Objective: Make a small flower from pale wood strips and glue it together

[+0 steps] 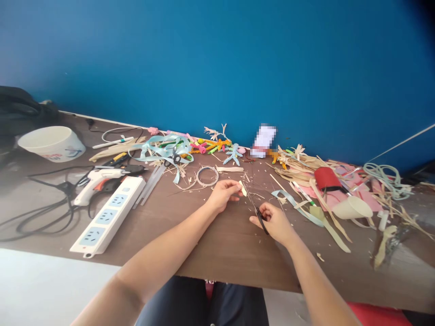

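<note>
Between the thumb and fingers of my left hand is a small pale yellow leaf-like piece, perhaps dried husk. My right hand is wrapped around the black handles of a pair of scissors. The thin blades point up and left, close to the pale piece; whether they touch it I cannot tell. Small pale scraps lie scattered on the brown table around both hands. A roll of clear tape lies just beyond my left hand.
At left stand a white power strip, a white glue gun with trailing cables, and a white tub. Light blue ribbon and colourful pipe-cleaner figures line the back. Dried strips, a red roll and a paper cup crowd the right.
</note>
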### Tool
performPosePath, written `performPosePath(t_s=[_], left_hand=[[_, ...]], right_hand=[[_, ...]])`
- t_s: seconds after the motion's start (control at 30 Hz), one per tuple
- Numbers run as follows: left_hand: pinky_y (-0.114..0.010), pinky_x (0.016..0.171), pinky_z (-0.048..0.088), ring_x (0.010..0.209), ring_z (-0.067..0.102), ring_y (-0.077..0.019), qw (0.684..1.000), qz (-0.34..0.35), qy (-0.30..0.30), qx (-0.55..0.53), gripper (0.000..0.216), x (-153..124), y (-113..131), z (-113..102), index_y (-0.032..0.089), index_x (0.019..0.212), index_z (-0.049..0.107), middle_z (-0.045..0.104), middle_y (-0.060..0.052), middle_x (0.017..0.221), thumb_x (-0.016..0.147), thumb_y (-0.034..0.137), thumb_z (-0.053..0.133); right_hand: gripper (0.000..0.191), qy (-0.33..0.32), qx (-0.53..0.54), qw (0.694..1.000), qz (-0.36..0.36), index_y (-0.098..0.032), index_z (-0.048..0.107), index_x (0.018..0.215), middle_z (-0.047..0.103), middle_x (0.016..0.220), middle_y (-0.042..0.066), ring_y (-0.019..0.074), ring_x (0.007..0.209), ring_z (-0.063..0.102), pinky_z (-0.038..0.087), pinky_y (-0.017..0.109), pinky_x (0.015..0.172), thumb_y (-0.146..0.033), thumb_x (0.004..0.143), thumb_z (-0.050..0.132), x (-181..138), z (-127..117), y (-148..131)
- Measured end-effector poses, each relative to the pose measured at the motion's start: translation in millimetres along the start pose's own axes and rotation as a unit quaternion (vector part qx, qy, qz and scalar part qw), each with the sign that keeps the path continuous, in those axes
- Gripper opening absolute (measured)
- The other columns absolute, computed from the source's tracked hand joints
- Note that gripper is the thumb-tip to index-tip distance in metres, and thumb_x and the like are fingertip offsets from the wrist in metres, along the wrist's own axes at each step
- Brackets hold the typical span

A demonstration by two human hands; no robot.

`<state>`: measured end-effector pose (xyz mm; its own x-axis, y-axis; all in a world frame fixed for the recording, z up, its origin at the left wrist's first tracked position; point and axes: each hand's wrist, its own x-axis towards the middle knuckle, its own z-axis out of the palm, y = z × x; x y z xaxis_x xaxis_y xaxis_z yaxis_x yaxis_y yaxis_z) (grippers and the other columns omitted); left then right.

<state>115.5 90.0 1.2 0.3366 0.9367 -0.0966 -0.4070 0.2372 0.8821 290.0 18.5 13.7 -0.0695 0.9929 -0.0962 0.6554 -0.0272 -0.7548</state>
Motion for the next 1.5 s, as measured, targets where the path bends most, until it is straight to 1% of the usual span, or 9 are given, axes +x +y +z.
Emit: performPosePath(t_s=[0.13, 0.3, 0.43, 0.63, 0.8, 0.97, 1.13, 1.3, 1.5], left_hand=[[-0.018, 0.046, 0.044, 0.055, 0.055, -0.009, 1.0, 0.003, -0.005, 0.001, 0.022, 1, -2, -1, 0.012, 0.068, 0.06, 0.06, -0.002, 0.06, 0.06, 0.032, 0.067], [-0.018, 0.047, 0.044, 0.055, 0.055, -0.0088, 1.0, 0.003, -0.008, 0.002, 0.023, 2, -3, -2, 0.012, 0.068, 0.06, 0.061, -0.002, 0.06, 0.06, 0.032, 0.067], [-0.018, 0.047, 0.044, 0.055, 0.055, -0.0085, 1.0, 0.002, -0.006, 0.001, 0.023, 2, -3, -2, 0.011, 0.068, 0.06, 0.061, -0.003, 0.061, 0.06, 0.032, 0.067], [-0.017, 0.047, 0.045, 0.056, 0.055, -0.0085, 1.0, -0.001, 0.002, -0.009, 0.023, 3, -3, -3, 0.011, 0.068, 0.06, 0.059, -0.002, 0.061, 0.06, 0.032, 0.067], [-0.017, 0.047, 0.045, 0.056, 0.054, -0.0083, 1.0, -0.001, -0.003, -0.011, 0.023, 3, -3, -4, 0.011, 0.068, 0.061, 0.059, -0.002, 0.061, 0.061, 0.032, 0.067], [-0.017, 0.048, 0.045, 0.057, 0.054, -0.0083, 1.0, 0.0, 0.0, -0.022, 0.023, 3, -1, -4, 0.011, 0.068, 0.06, 0.059, -0.002, 0.062, 0.061, 0.033, 0.066], [-0.017, 0.047, 0.045, 0.056, 0.053, -0.0079, 1.0, -0.003, -0.002, -0.029, 0.023, 3, 0, -4, 0.011, 0.067, 0.06, 0.058, -0.002, 0.062, 0.06, 0.032, 0.067], [-0.017, 0.047, 0.045, 0.056, 0.053, -0.0081, 1.0, -0.003, -0.013, -0.018, 0.024, 2, -1, -4, 0.011, 0.069, 0.061, 0.058, -0.002, 0.061, 0.06, 0.033, 0.067], [-0.017, 0.048, 0.044, 0.056, 0.054, -0.008, 1.0, -0.004, -0.003, -0.015, 0.025, 3, -2, -4, 0.012, 0.069, 0.06, 0.059, -0.001, 0.062, 0.059, 0.034, 0.067]], right_hand=[[0.033, -0.003, -0.025, 1.0, -0.001, -0.019, 0.043, 0.062, 0.041, 0.048, -0.006, 0.0082, 0.045, 0.033, 0.026, 0.019, 0.043, -0.047, 0.06, 0.063, 1, -2, -1], [0.036, 0.023, -0.079, 0.997, -0.004, -0.02, 0.043, 0.062, 0.044, 0.05, -0.005, 0.0095, 0.046, 0.038, 0.027, 0.02, 0.043, -0.051, 0.059, 0.061, 1, -4, 2], [0.037, 0.03, -0.115, 0.993, -0.001, -0.02, 0.043, 0.061, 0.045, 0.049, -0.005, 0.0099, 0.046, 0.038, 0.028, 0.02, 0.043, -0.054, 0.06, 0.059, 1, -5, 3], [0.039, 0.027, -0.145, 0.989, 0.007, -0.021, 0.042, 0.061, 0.046, 0.051, -0.005, 0.0101, 0.046, 0.039, 0.028, 0.02, 0.044, -0.056, 0.058, 0.06, 0, -10, -4], [0.038, 0.026, -0.152, 0.988, 0.011, -0.021, 0.042, 0.059, 0.045, 0.05, -0.005, 0.0098, 0.046, 0.038, 0.029, 0.02, 0.044, -0.055, 0.058, 0.06, -1, -12, -7], [0.037, 0.026, -0.151, 0.988, 0.004, -0.021, 0.042, 0.059, 0.044, 0.049, -0.006, 0.0093, 0.045, 0.036, 0.027, 0.02, 0.043, -0.053, 0.058, 0.06, 0, -13, -1], [0.037, 0.002, -0.131, 0.991, 0.004, -0.02, 0.042, 0.06, 0.041, 0.047, -0.006, 0.0086, 0.044, 0.034, 0.025, 0.02, 0.042, -0.053, 0.059, 0.06, -1, -14, 5], [0.038, 0.006, -0.128, 0.992, 0.004, -0.02, 0.043, 0.06, 0.041, 0.048, -0.007, 0.0087, 0.044, 0.034, 0.025, 0.02, 0.043, -0.054, 0.059, 0.06, -1, -14, 4], [0.038, 0.008, -0.12, 0.993, 0.007, -0.02, 0.043, 0.059, 0.042, 0.048, -0.006, 0.0089, 0.045, 0.035, 0.025, 0.02, 0.042, -0.053, 0.058, 0.06, -1, -14, 2]])
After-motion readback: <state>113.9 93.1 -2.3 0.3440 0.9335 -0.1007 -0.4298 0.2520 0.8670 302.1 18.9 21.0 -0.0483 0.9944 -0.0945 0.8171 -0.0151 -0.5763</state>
